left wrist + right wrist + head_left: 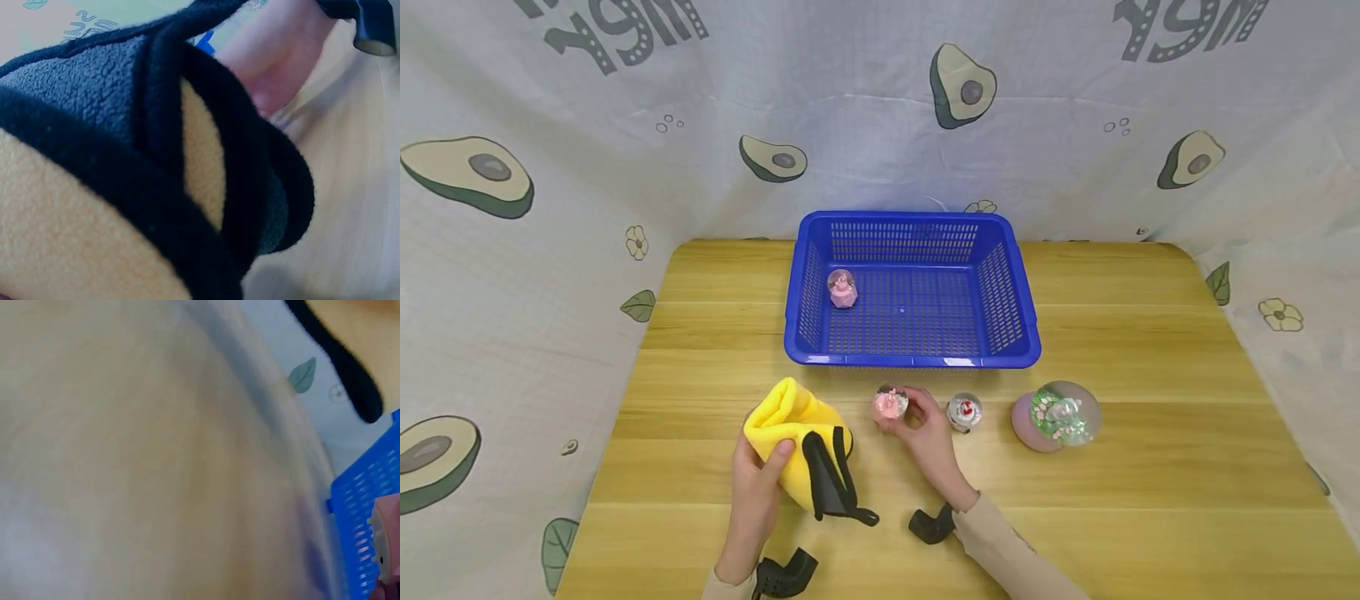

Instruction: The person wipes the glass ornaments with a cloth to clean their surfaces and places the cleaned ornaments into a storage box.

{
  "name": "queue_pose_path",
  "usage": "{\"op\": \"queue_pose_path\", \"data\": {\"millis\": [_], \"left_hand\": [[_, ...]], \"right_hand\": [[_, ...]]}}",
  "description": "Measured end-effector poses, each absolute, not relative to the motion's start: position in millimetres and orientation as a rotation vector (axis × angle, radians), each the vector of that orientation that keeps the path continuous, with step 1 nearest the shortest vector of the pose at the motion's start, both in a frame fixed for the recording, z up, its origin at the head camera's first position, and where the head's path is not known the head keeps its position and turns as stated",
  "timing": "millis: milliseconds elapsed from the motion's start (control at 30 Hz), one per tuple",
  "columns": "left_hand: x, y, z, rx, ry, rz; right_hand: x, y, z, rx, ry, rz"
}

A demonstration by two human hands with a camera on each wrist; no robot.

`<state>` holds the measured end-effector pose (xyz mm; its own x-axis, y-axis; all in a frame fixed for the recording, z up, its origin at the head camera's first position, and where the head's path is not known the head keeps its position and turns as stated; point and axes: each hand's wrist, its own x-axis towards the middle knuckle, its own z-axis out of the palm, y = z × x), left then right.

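Presently, we find a small pink snow globe (891, 403) between the thumb and fingers of the right hand (928, 437), which pinches it over the table in front of the basket; whether its base touches the wood, we cannot tell. To the left of it, the left hand (758, 483) grips a bunched yellow cloth (797, 408), the thumb laid over the front and a black-edged corner hanging down. Just beside the right hand is a clear snow globe with a red figure (964, 412), and farther right stands a large snow globe with a lilac base (1063, 415). Here we see the nearest risk: if the right wrist swings outward, it could knock the clear one, which might then roll into the larger. Also, the pinched dome looks smooth, so a loose hold could let it slip onto the wooden table (1157, 467). The dangling corner of the cloth, if swept sideways, might catch something. Beyond, the blue plastic basket (913, 362) contains another pink snow globe (842, 289) near its left wall, and behind hangs an avocado-print curtain (865, 125).
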<state>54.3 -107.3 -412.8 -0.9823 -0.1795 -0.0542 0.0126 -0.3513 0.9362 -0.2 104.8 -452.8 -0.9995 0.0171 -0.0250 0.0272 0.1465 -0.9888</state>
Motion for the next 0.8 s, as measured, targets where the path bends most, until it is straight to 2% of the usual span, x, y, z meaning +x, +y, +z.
{"op": "queue_pose_path", "data": {"millis": [100, 400, 800], "left_hand": [[54, -107, -413, 0.219, -1.719, -2.481], [47, -103, -406, 0.187, -1.761, -2.452], [19, -94, -385, -0.215, -1.835, -2.358]], "right_hand": [[-1, 108, -455, 0.021, 2.351, -2.069], [-1, 119, -417, -0.329, 2.334, -2.251], [1, 131, -382, -0.514, 2.389, -2.226]]}}
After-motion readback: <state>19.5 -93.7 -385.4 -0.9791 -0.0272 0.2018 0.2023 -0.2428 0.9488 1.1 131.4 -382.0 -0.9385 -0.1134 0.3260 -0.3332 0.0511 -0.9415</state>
